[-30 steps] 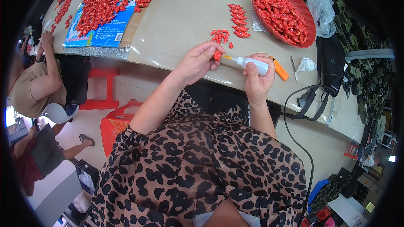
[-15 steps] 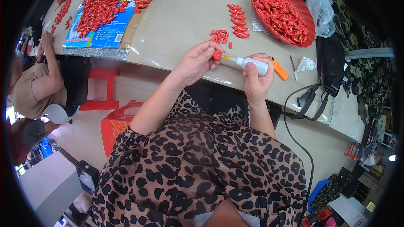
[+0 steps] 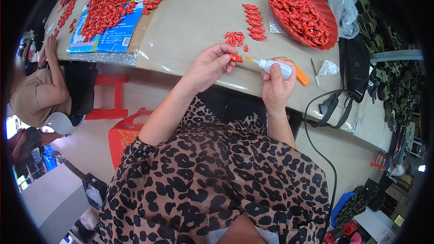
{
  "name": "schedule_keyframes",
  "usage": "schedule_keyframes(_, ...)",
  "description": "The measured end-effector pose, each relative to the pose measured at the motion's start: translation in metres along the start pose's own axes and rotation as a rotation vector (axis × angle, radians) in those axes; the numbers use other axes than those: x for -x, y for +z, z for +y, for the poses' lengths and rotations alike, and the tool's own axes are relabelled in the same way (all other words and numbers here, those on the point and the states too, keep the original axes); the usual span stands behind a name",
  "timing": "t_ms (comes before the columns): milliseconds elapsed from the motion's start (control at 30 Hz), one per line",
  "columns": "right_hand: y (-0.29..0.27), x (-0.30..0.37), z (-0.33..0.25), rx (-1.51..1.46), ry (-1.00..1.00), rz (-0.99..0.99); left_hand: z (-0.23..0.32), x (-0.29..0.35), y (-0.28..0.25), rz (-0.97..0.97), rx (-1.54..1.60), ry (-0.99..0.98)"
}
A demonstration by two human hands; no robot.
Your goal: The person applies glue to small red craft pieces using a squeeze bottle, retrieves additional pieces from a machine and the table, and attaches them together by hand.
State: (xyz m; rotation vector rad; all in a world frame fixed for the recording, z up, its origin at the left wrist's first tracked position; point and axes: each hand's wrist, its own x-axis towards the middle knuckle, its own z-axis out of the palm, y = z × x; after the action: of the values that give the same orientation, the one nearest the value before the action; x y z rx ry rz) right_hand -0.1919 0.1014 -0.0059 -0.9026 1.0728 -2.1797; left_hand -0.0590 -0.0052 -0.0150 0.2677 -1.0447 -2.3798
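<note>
Between the thumb and fingers of my left hand (image 3: pixel 209 68) is a small red figurine (image 3: pixel 235 58), held lengthwise over the table's near edge. My right hand (image 3: pixel 276 89) grips a white squeeze bottle (image 3: pixel 281 69), tilted so its thin yellowish nozzle (image 3: pixel 250 59) points at the figurine. A small gap shows between nozzle and figurine. Just beyond my hands lie a cluster of small red pieces (image 3: pixel 234 39) and one loose red piece (image 3: pixel 246 48). Farther back, several red figurines (image 3: pixel 254 21) are lined up in a column.
A red scalloped bowl (image 3: pixel 335 29) heaped with red pieces stands back right. Near my right hand lie an orange tool (image 3: pixel 301 76), a slim blade-like tool (image 3: pixel 314 71), crumpled tissue (image 3: pixel 328 68) and a black bag (image 3: pixel 355 68). Red pieces cover a blue sheet (image 3: pixel 118 38); a person (image 3: pixel 43 90) sits left.
The figurine in my left hand has turned, now showing its length rather than a rounded end. The bottle has shifted slightly right, its nozzle a little farther along.
</note>
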Motion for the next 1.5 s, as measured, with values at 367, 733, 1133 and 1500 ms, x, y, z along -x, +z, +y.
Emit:
schedule_keyframes(367, -0.0008, 0.0036, -0.0015, 0.222, -0.060, -0.044, 0.0012, 0.0004, 0.0008, 0.012, 0.012, 0.012)
schedule_keyframes(733, 0.0000, 0.0054, -0.0046, 0.310, -0.071, -0.071, 0.0016, 0.0013, 0.0016, 0.006, -0.020, 0.031)
schedule_keyframes(1133, 0.0006, 0.0093, -0.0020, 0.317, -0.072, -0.046, 0.0005, 0.0013, -0.0005, 0.022, -0.032, 0.029)
schedule_keyframes(1500, -0.0014, 0.0083, 0.0000, 0.270, -0.068, -0.026, 0.0009, 0.0014, -0.0004, 0.028, -0.021, 0.026)
